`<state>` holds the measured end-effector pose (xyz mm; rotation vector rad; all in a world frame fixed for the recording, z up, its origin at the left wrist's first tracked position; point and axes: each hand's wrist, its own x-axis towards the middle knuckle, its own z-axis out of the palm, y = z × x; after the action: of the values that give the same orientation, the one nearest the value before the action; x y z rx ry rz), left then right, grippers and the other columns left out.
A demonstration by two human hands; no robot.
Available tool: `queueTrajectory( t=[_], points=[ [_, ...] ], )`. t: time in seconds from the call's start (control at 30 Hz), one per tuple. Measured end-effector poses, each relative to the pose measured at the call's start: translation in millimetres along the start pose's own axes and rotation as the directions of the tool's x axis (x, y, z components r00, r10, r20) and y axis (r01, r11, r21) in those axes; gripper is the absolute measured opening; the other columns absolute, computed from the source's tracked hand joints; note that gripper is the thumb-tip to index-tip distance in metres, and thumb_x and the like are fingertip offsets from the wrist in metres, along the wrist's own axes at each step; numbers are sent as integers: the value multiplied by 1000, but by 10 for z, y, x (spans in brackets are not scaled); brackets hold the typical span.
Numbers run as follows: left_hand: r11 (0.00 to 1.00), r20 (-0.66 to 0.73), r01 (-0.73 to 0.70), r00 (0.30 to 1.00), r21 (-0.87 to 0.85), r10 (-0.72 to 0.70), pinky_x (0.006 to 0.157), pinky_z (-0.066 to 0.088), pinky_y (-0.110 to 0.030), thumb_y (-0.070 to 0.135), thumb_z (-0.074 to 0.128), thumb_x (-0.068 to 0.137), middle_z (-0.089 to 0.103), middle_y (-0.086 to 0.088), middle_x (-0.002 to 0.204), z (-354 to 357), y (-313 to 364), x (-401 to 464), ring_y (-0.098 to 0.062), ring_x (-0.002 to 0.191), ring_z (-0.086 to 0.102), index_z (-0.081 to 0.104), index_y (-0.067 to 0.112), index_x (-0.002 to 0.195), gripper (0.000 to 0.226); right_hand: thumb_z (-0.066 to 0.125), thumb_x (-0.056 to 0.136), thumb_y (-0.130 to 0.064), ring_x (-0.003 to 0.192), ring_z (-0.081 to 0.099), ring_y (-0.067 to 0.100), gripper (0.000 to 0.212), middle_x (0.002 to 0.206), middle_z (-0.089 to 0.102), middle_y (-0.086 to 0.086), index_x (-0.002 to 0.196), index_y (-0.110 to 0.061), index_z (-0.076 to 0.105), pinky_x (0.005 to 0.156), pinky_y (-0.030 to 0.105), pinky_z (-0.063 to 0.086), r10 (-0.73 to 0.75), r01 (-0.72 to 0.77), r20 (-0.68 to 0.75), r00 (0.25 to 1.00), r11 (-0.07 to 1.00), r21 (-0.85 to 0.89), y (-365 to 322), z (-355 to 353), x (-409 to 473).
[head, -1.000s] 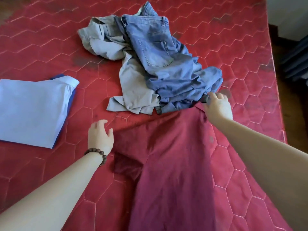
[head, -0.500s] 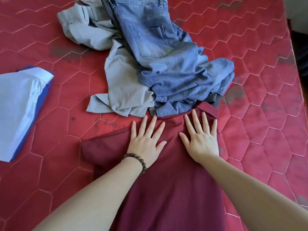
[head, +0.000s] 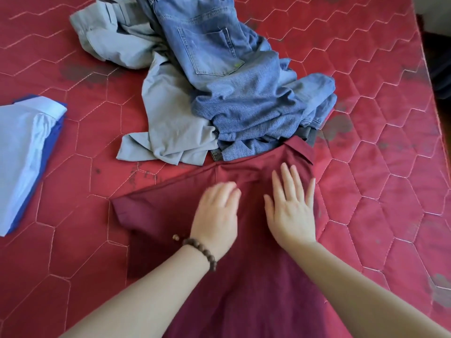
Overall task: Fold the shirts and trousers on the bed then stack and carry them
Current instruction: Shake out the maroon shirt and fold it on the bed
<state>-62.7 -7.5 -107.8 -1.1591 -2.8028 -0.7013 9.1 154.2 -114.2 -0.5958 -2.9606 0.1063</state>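
Both the left hand (head: 216, 213) and right hand (head: 291, 208) press flat, fingers extended and grasping nothing, on a maroon collared shirt (head: 244, 276) spread at lower centre of a red quilted mattress (head: 378, 191), below crumpled blue jeans (head: 234, 76).

Left hand's fingers (head: 225, 191) smeared by motion blur, maroon shirt (head: 256, 276) cut off at the bottom edge, jeans (head: 231, 76) and grey trousers (head: 168, 113) cropped at the top, folded pale blue shirt (head: 22, 152) clipped at the left edge.
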Motion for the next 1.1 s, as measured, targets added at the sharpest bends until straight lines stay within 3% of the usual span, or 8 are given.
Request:
queueTrajectory(
  t=[0.1,0.23,0.43,0.5,0.57,0.7,0.87,1.1],
  points=[
    [991,261,-79,964,105,50,111,35,-44,32,38,88,44,-11,147,135,195,-335,-30,135,41,52,10,136,54,39,92,-32,144,25,25,53,152,36,9,138,-7,49,115,59,15,-113,112,35,993,993,36,-115,29,-431],
    [973,297,-36,954,228,-34,117,14,-53,56,33,92,20,0,159,226,-5,-394,-24,147,15,26,32,150,64,32,94,-49,147,16,20,61,158,21,-1,150,-25,29,117,54,10,-61,61,199,978,998,8,-19,85,-691],
    [927,247,162,935,340,-254,117,6,-52,47,26,97,16,-2,160,60,-241,-271,-23,148,10,17,25,152,60,25,99,-48,149,4,19,59,160,14,0,152,-24,18,118,55,0,226,-223,190,955,974,-39,135,33,-768],
    [929,216,135,952,344,-219,118,7,-51,40,32,96,19,-6,159,-4,-117,-373,-24,148,12,23,14,151,62,29,99,-43,148,9,22,58,159,20,6,150,-15,26,118,56,2,226,-227,146,963,974,-8,20,-30,-929],
    [956,226,38,968,289,-107,118,14,-48,33,40,94,25,-10,157,-14,108,-632,-26,146,18,32,8,147,60,33,96,-37,147,15,23,57,156,27,9,146,-10,35,117,56,6,128,-132,121,984,991,29,-162,-86,-1158],
    [976,380,-102,925,192,22,118,22,-43,24,41,93,30,-11,155,15,452,-1325,-24,145,23,36,6,145,55,34,94,-31,146,18,21,55,155,29,6,144,-9,41,116,56,15,-2,-11,209,978,998,62,-519,-107,-1712],
    [971,395,-106,918,212,14,117,24,-46,37,32,94,30,-11,155,-27,375,-1700,-25,144,26,34,13,147,59,34,95,-43,148,10,20,61,158,21,3,150,-15,29,117,54,9,112,-123,278,954,992,24,-564,-101,-2174],
    [959,384,-56,922,277,-57,119,13,-47,52,28,93,14,-9,160,-172,149,-2078,-24,148,11,19,20,153,68,27,95,-54,149,2,19,70,161,9,3,153,-19,14,118,53,7,237,-241,274,932,970,-20,-468,-150,-2692]
  ],
)
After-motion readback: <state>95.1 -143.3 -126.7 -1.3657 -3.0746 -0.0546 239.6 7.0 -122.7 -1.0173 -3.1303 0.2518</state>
